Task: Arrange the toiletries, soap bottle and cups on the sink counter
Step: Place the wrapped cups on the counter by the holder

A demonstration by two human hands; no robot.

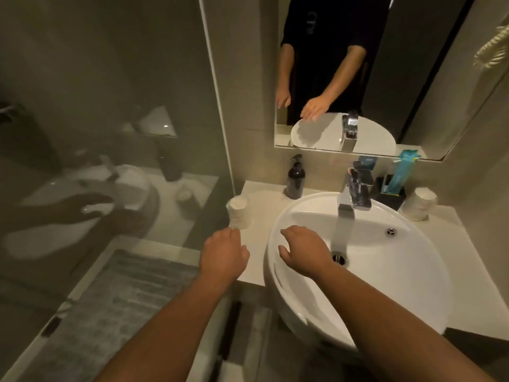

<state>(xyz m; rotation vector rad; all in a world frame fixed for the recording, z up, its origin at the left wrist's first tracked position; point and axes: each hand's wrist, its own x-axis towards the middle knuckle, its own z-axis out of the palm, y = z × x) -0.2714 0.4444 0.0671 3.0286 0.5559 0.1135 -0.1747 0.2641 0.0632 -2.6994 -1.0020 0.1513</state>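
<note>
A white paper-wrapped cup (238, 212) stands upright at the left edge of the pale counter (259, 205). My left hand (224, 253) hovers just in front of it, fingers curled down, holding nothing. My right hand (301, 250) floats over the left rim of the white basin (385, 260), fingers spread and empty. A dark pump soap bottle (295, 179) stands at the back left of the counter. Behind the faucet (356, 188), a black holder (389, 193) carries teal toiletry packets (400, 172). A second wrapped cup (418, 204) sits upside down at the back right.
A mirror (358, 78) above the counter reflects a person's arms and the basin. A glass shower partition (110, 133) rises on the left, right beside the counter's edge. A grey bath mat (115, 299) lies on the floor below.
</note>
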